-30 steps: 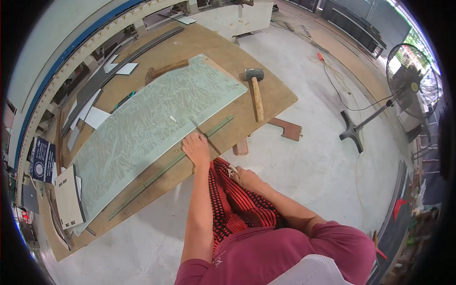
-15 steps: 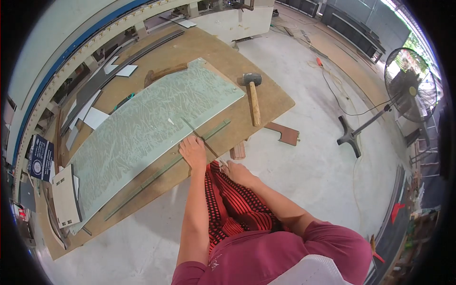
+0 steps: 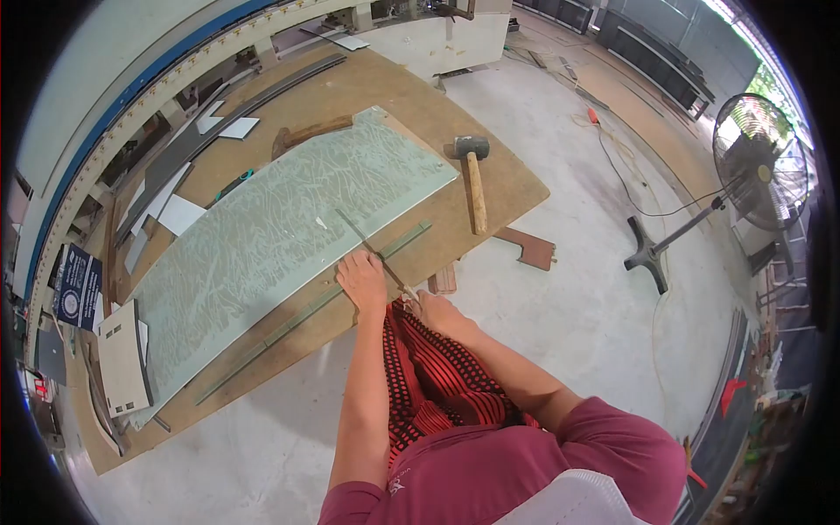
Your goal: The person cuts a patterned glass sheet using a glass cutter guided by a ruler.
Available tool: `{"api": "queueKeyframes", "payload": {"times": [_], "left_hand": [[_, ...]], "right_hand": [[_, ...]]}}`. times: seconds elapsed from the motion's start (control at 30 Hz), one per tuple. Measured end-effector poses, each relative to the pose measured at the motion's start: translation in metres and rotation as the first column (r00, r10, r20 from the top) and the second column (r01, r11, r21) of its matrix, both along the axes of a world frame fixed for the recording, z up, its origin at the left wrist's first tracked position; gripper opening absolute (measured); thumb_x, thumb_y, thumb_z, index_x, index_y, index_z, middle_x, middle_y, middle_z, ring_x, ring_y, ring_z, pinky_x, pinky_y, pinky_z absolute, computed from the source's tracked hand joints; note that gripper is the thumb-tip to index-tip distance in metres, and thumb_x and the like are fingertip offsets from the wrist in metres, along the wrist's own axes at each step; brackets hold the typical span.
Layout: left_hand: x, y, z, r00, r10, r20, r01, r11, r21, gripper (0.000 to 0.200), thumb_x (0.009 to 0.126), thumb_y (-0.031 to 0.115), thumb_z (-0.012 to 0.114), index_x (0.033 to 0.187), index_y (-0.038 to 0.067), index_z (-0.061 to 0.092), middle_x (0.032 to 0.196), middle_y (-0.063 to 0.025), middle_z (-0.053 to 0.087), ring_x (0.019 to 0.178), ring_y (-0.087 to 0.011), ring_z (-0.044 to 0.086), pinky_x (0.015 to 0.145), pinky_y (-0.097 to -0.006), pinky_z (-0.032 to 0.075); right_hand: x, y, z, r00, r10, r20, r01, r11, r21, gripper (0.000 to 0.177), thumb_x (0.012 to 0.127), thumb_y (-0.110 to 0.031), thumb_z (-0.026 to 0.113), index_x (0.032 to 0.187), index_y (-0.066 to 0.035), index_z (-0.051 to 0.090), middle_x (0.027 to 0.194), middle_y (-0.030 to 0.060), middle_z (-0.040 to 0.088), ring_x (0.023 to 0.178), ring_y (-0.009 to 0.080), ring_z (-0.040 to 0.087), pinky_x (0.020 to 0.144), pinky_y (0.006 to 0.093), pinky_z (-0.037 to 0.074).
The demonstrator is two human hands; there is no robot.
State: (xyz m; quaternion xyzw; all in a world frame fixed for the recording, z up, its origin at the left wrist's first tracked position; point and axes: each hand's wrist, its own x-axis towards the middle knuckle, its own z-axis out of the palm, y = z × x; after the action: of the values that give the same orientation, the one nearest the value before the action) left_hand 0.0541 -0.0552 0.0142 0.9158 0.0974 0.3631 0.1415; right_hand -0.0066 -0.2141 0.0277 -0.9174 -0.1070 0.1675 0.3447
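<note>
My right hand [image 3: 444, 316] is closed round the handle of a long, narrow, dark tool that looks like a file [image 3: 357, 229]. Its blade slants across a thin green strip [image 3: 289, 325], and its tip reaches over the near edge of a green patterned panel [image 3: 289, 210]. Close beside the blade, my left hand [image 3: 361, 278] presses on the strip with its fingers curled over it. The strip lies along the front of a brown board-topped table [image 3: 499, 175], partly covered by my left hand.
A rubber mallet [image 3: 475, 184] lies right of the panel, a wooden-handled hammer [image 3: 315, 131] behind it. A pale slotted piece [image 3: 124, 359] rests at the panel's left end. On the floor are a brown offcut [image 3: 529, 248] and a standing fan [image 3: 757, 166] with a trailing cable.
The file has slid slightly forward, away from my body, across the green strip. My left hand stays on the strip. The whole view has shifted a little.
</note>
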Motion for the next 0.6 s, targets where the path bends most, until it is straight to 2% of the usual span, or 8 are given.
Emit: {"api": "queueKeyframes", "payload": {"times": [0.07,0.17,0.23,0.33,0.47,0.53,0.6], "left_hand": [[-0.001,-0.001,0.002,1.000,-0.002,0.014,0.002,1.000,-0.012,0.015,0.078,0.018,0.064,0.082,0.012,0.051,0.086,-0.0074,0.054,0.085,-0.0301,0.053,0.070,-0.0433,0.040],[-0.001,-0.002,0.002,1.000,0.002,0.004,-0.002,1.000,-0.005,0.016,0.077,0.018,0.064,0.082,0.012,0.050,0.085,-0.0071,0.054,0.085,-0.0300,0.053,0.070,-0.0434,0.040],[0.000,-0.001,0.001,1.000,-0.006,0.004,0.006,1.000,-0.011,0.016,0.077,0.018,0.064,0.082,0.012,0.050,0.085,-0.0071,0.054,0.085,-0.0300,0.053,0.069,-0.0434,0.040],[0.000,-0.003,0.001,1.000,-0.009,0.011,0.009,1.000,-0.002,0.016,0.077,0.018,0.064,0.082,0.011,0.050,0.085,-0.0070,0.054,0.085,-0.0299,0.053,0.070,-0.0434,0.041],[0.000,-0.002,0.001,1.000,0.006,0.009,-0.006,1.000,0.001,0.016,0.077,0.017,0.064,0.082,0.011,0.050,0.085,-0.0069,0.054,0.085,-0.0299,0.053,0.071,-0.0433,0.041],[-0.001,-0.002,0.001,1.000,0.001,0.004,-0.001,1.000,-0.005,0.016,0.077,0.018,0.064,0.082,0.011,0.051,0.085,-0.0070,0.054,0.085,-0.0300,0.053,0.071,-0.0434,0.041],[0.000,-0.001,0.001,1.000,-0.006,0.002,0.006,1.000,-0.011,0.016,0.077,0.018,0.064,0.083,0.011,0.051,0.085,-0.0071,0.054,0.084,-0.0301,0.053,0.071,-0.0435,0.041]], "right_hand": [[-0.003,0.000,0.003,1.000,-0.010,0.019,0.010,1.000,0.005,0.042,0.095,-0.037,0.042,0.104,0.002,0.051,0.078,0.0319,0.061,0.077,0.0483,0.060,0.068,0.0576,0.046],[-0.030,-0.015,-0.003,0.999,-0.002,-0.040,0.001,1.000,-0.031,0.040,0.097,-0.037,0.039,0.102,0.002,0.048,0.079,0.0323,0.060,0.078,0.0516,0.058,0.070,0.0573,0.045],[-0.042,-0.023,-0.012,1.000,0.006,0.001,-0.006,1.000,0.007,0.041,0.098,-0.038,0.039,0.102,0.002,0.048,0.078,0.0315,0.061,0.074,0.0506,0.059,0.066,0.0570,0.045],[-0.039,-0.022,-0.017,0.997,0.074,0.007,-0.074,0.997,-0.033,0.041,0.097,-0.037,0.040,0.102,0.003,0.047,0.077,0.0313,0.060,0.071,0.0498,0.059,0.064,0.0566,0.046],[-0.039,-0.026,-0.016,0.998,0.049,-0.026,-0.049,0.999,-0.015,0.041,0.097,-0.037,0.040,0.102,0.004,0.047,0.075,0.0316,0.060,0.070,0.0497,0.059,0.063,0.0566,0.047],[-0.042,-0.032,-0.019,0.995,0.069,0.078,-0.068,0.998,-0.009,0.041,0.097,-0.036,0.041,0.101,0.004,0.047,0.074,0.0312,0.060,0.069,0.0493,0.059,0.062,0.0567,0.046],[-0.043,-0.031,-0.018,0.999,0.036,0.025,-0.036,0.999,-0.010,0.040,0.097,-0.036,0.041,0.101,0.004,0.048,0.076,0.0313,0.060,0.071,0.0495,0.059,0.063,0.0564,0.046]]}}
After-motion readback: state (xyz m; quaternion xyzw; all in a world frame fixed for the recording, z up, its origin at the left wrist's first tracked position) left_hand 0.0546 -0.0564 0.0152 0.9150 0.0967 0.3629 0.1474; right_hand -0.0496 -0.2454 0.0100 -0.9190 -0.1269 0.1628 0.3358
